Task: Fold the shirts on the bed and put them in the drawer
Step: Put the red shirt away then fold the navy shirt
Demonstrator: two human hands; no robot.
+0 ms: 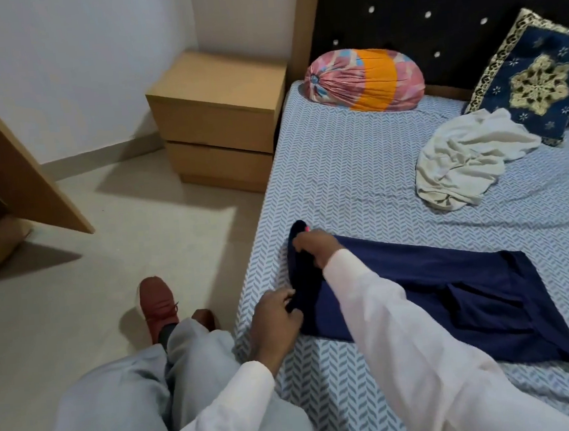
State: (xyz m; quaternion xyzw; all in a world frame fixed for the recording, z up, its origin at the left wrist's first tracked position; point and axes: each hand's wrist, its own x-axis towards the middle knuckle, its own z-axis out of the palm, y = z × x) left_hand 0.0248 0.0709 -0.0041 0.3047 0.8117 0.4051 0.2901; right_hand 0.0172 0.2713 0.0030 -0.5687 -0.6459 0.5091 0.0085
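Note:
A navy blue shirt (431,298) lies partly folded on the bed (341,169), near its left edge. My left hand (275,322) pinches the shirt's near left corner. My right hand (317,247) grips the far left corner, which is lifted a little off the sheet. A crumpled white shirt (460,162) lies farther back on the bed, apart from both hands. A wooden bedside cabinet (219,118) with two shut drawers stands on the floor to the left of the bed's head.
A pink and orange bolster (364,79) and a blue embroidered cushion (536,80) lie against the dark headboard. My legs and a red shoe (158,305) are on the tiled floor left of the bed. A wooden panel (20,162) leans at the far left.

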